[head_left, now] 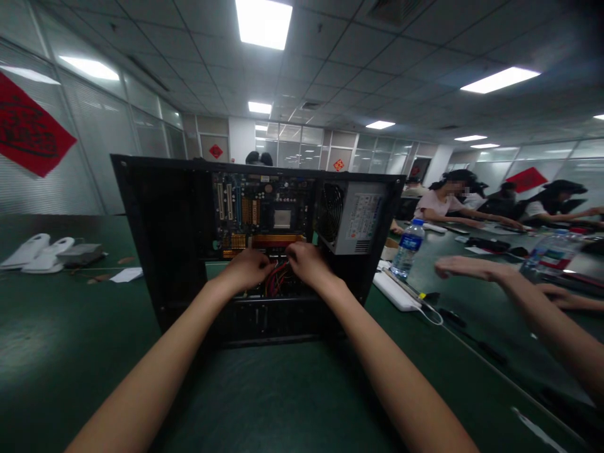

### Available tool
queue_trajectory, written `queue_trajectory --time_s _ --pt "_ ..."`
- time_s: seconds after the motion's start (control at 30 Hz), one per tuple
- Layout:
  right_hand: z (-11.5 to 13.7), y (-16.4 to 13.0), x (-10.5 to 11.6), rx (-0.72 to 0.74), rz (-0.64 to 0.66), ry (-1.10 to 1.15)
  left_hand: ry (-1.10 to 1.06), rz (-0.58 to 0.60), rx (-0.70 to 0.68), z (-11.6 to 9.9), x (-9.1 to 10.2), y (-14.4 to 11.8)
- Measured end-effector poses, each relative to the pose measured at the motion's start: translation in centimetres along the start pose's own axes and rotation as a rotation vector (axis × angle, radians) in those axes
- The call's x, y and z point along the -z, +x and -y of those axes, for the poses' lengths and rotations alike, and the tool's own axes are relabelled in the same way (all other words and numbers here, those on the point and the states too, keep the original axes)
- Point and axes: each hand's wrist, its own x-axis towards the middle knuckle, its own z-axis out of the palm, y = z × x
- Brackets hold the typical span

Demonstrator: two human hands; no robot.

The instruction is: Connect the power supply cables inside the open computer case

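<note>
1. On the green table (70, 352), seen from the head camera, an open computer case (160, 251) stands on its side, its open face toward the person and its black frame running as a rim on all four sides.
2. Both of the person's hands reach inside over the lower rim. The left hand (248, 267) and right hand (306, 263) sit close together, knuckles up, just below the motherboard (264, 217).
3. Between and under the hands a bundle of red and dark cables (276, 280) spills down. The fingers of both hands curl down into this bundle, but whether either hand is clenched on a cable I cannot tell, since the fingertips are hidden.
4. A grey power supply (356, 217) fills the upper right corner of the case, just beside the right hand, so room is tight on that side. The left compartment of the case is dark and open.
5. Left of the case the table has bare room; white objects (35, 251) and a paper scrap (126, 274) lie well apart from it.
6. Right of the case, a water bottle (407, 248) and a white flat device (396, 290) lie near the case edge.
7. Another person's hand (465, 267) stretches in from the right, flat and open above the table, apart from the case.
</note>
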Motion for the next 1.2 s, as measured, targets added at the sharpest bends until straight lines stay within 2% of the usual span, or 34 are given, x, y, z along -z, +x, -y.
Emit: queue_trajectory --time_s 0.1,0.37,0.5,0.6,0.7,0.87,0.97,1.2 --pt "0.3 0.0 0.2 -0.003 0.046 0.004 -0.004 -0.01 -0.094 0.0 -0.2 -0.1" --pt "0.5 -0.2 0.5 -0.019 0.07 -0.015 0.059 -0.015 0.056 -0.8 0.6 -0.5" --pt "0.5 -0.2 0.3 0.015 0.054 -0.027 0.057 -0.045 0.069 -1.0 0.4 -0.6" --pt "0.9 -0.3 0.5 0.099 -0.014 -0.059 0.046 -0.07 -0.041 -1.5 0.3 -1.0" --pt "1.7 -0.5 1.0 0.24 -0.053 -0.082 0.147 -0.016 -0.148 -2.2 0.4 -1.3" --pt "2.3 -0.8 1.6 0.405 0.033 0.013 0.232 0.002 -0.16 -2.8 0.7 -1.3" --pt "2.0 -0.9 1.5 0.381 0.083 0.145 0.231 -0.014 -0.23 -3.0 1.1 -1.3" --pt "1.9 -0.8 1.0 0.262 0.144 0.354 0.265 -0.031 -0.221 -3.1 1.4 -1.4"
